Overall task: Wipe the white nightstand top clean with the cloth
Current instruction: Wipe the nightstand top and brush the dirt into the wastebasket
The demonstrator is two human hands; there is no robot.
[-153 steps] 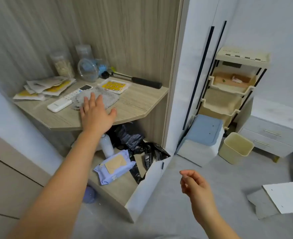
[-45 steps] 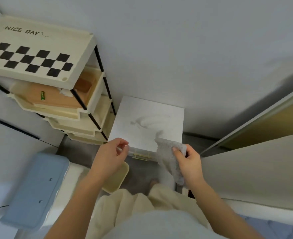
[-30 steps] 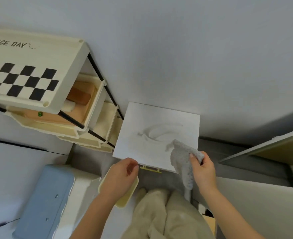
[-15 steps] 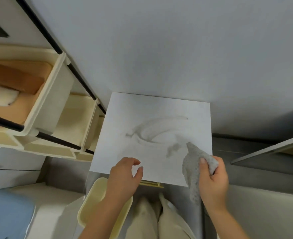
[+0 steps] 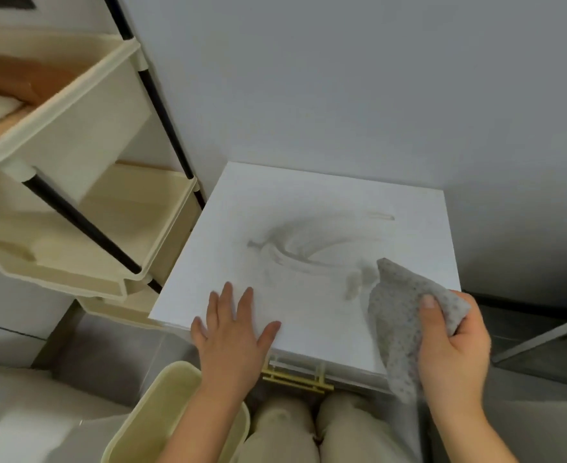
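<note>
Now the left hand (image 5: pixel 233 332) lies flat and open on the white square nightstand top (image 5: pixel 308 208). The right hand (image 5: pixel 452 342) grips the grey speckled cloth (image 5: pixel 399 315); loosely bunched, it may only spread the grey dust smear (image 5: pixel 295 248).

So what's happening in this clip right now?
A person is about to wipe a dusty white square nightstand top. The left hand lies flat on its front edge, and the right hand holds a bunched grey speckled cloth at the front right corner. A grey swirled smudge is in the middle, not yet wiped.
</note>
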